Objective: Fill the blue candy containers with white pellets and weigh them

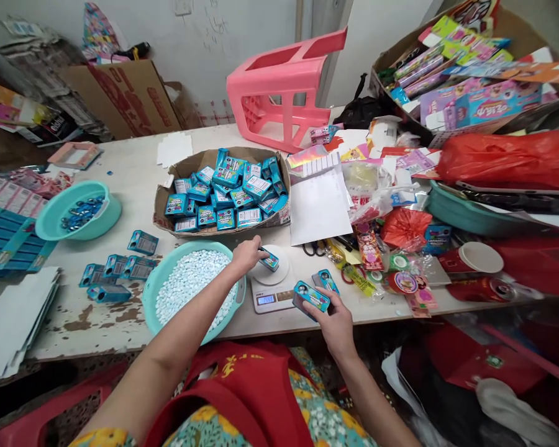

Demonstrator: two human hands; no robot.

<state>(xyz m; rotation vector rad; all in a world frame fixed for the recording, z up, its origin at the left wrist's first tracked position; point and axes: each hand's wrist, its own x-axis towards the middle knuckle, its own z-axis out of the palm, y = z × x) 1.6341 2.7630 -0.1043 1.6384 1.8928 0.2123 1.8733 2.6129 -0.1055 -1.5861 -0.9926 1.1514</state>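
Note:
My left hand (246,256) has its fingers closed on one end of a small blue box (269,259), over the round white plate of a digital scale (272,300). In my right hand (335,318) is another blue box (310,299), held near the scale's right side. A further blue box (326,280) lies just behind that hand. Left of the scale, a turquoise basin (149,298) holds many pale blue-white pieces, partly hidden under my left forearm. Behind the scale, an open carton (223,233) is heaped with blue boxes.
Several blue boxes (142,242) stand left of the basin. A smaller turquoise bowl (109,214) holds shiny blue bits. Pink stool (279,68) lies tipped behind the carton. Scissors, wrappers, tape and a lidded cup (481,257) clutter the right side.

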